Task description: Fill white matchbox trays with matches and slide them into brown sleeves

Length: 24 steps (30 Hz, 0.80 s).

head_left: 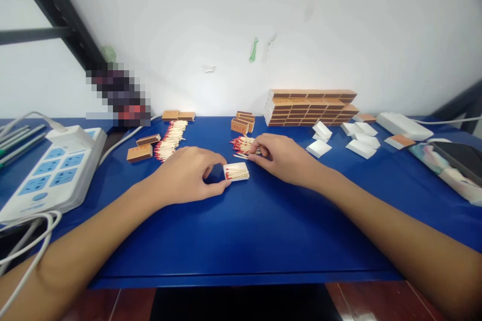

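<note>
Blue table (263, 241), left fingers (216, 189) astride tray (241, 165)

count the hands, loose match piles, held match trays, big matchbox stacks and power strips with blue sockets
Hands (left hand, right hand): 2
Match piles (left pile, middle pile): 2
Held match tray: 1
Big matchbox stack: 1
Power strip: 1
Total: 7

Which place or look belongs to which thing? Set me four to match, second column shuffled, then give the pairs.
1. left hand
2. right hand
3. stacked matchboxes
4. power strip

A. beside the back wall
B. fingertips at the jumbled match heap
C. white with blue socket panels
D. thumb and finger at the white tray

Pairs: 1-D, 2-B, 3-A, 4-C
</note>
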Each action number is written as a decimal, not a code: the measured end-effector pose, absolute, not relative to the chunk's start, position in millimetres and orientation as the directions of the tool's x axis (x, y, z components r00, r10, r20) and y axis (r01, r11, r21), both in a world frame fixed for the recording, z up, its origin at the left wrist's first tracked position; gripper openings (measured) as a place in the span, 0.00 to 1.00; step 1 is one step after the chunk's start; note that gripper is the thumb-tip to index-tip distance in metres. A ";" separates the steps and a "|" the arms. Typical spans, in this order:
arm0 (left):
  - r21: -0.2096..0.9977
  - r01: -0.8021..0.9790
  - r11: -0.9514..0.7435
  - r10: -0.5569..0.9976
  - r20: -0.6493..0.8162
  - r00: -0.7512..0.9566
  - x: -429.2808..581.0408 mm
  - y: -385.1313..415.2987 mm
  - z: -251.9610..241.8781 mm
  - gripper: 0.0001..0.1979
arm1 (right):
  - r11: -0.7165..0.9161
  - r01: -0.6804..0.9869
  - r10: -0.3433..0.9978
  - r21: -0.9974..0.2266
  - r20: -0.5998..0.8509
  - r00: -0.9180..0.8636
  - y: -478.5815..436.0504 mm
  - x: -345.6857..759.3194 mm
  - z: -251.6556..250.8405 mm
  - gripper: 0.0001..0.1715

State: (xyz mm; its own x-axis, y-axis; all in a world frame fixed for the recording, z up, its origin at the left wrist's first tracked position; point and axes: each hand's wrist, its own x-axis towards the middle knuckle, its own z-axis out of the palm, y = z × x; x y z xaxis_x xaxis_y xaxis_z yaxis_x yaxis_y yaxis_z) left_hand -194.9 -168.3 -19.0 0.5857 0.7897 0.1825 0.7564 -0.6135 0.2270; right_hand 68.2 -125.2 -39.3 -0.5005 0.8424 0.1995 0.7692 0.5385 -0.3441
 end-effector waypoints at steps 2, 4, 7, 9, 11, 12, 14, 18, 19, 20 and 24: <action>0.226 0.757 -0.613 0.790 0.178 0.586 -195.1 -167.6 -18.8 0.15 | 0.538 0.786 0.843 -0.304 0.163 -0.513 -124.1 72.3 -35.6 0.08; 0.226 0.756 -0.615 0.789 0.166 0.592 -195.0 -167.2 -18.9 0.15 | 0.529 0.799 0.847 -0.285 0.116 -0.520 -122.7 76.2 -32.7 0.08; 0.222 0.754 -0.619 0.785 0.155 0.599 -194.5 -167.4 -19.3 0.15 | 0.521 0.801 0.848 -0.294 0.076 -0.524 -121.2 80.3 -30.5 0.08; 0.217 0.755 -0.619 0.785 0.155 0.600 -194.2 -167.9 -19.5 0.15 | 0.527 0.792 0.846 -0.310 0.097 -0.525 -122.0 80.1 -29.8 0.09; 0.214 0.756 -0.619 0.786 0.163 0.597 -194.1 -168.2 -19.5 0.15 | 0.525 0.775 0.848 -0.351 0.141 -0.511 -124.9 76.6 -30.0 0.10; 0.214 0.756 -0.619 0.786 0.165 0.596 -194.1 -168.2 -19.4 0.15 | 0.522 0.763 0.851 -0.381 0.164 -0.499 -126.9 73.7 -30.7 0.10; 0.215 0.758 -0.616 0.787 0.162 0.595 -194.1 -168.2 -19.1 0.15 | 0.515 0.742 0.855 -0.430 0.201 -0.478 -131.2 66.5 -33.6 0.10; 0.219 0.761 -0.611 0.792 0.151 0.592 -193.7 -168.0 -18.8 0.15 | 0.558 0.718 0.830 -0.416 0.255 -0.497 -134.7 53.9 -44.0 0.06; 0.220 0.760 -0.612 0.791 0.151 0.593 -193.4 -168.1 -18.8 0.15 | 0.565 0.716 0.825 -0.409 0.256 -0.504 -134.1 52.4 -46.5 0.05; 0.221 0.758 -0.613 0.790 0.151 0.595 -193.1 -168.2 -18.9 0.15 | 0.567 0.716 0.823 -0.407 0.253 -0.508 -133.0 51.5 -48.6 0.05; 0.225 0.760 -0.609 0.793 0.149 0.591 -192.0 -168.5 -18.6 0.14 | 0.558 0.709 0.830 -0.431 0.264 -0.492 -128.4 51.6 -52.5 0.04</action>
State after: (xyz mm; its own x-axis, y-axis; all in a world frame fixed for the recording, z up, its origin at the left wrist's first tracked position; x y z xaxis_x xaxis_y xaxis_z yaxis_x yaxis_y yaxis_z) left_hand -192.0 -168.5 -18.6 0.5909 0.7929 0.1492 0.7604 -0.6091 0.2253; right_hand 51.6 -128.4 -52.5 -0.4920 0.8296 0.2641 0.7094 0.5578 -0.4308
